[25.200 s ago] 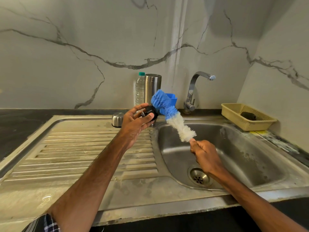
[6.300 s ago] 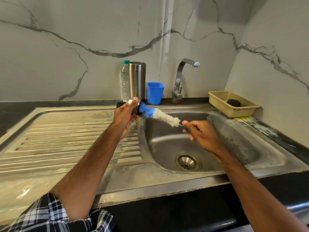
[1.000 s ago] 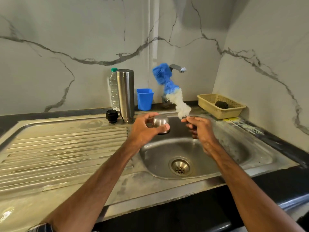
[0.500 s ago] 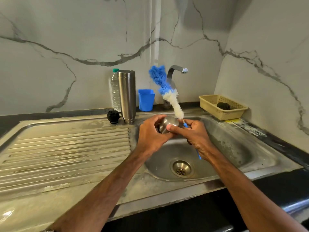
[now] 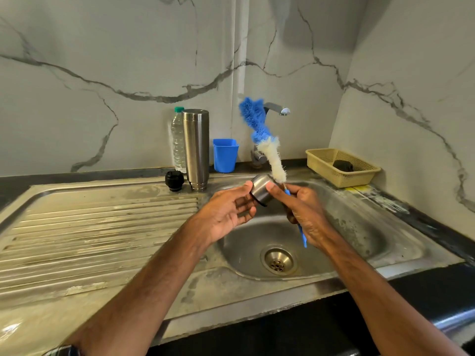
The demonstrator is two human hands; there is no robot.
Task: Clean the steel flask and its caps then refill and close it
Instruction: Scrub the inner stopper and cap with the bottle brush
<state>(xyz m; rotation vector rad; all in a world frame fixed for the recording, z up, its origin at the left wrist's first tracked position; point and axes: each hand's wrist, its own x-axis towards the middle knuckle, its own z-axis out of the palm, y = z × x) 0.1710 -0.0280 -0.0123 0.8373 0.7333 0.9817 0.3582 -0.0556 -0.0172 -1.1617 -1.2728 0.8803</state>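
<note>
Under marble walls (image 5: pixel 128 60), over the sink (image 5: pixel 347 227), my left hand (image 5: pixel 226 211) pinches the steel cap (image 5: pixel 259 188), my right hand (image 5: pixel 305 211) grips the brush (image 5: pixel 259 134); flask (image 5: pixel 196 150) and black cap (image 5: pixel 174 180) stand at its back edge

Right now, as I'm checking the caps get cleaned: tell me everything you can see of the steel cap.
The steel cap is a small cup-shaped piece of brushed metal with a dark ring round its open end. It is tilted, closed end up and away, held over the sink. The left hand grips it, thumb on top; the right hand presses a thumb on its side while gripping the brush, whose white bristles rise just behind it.
</note>
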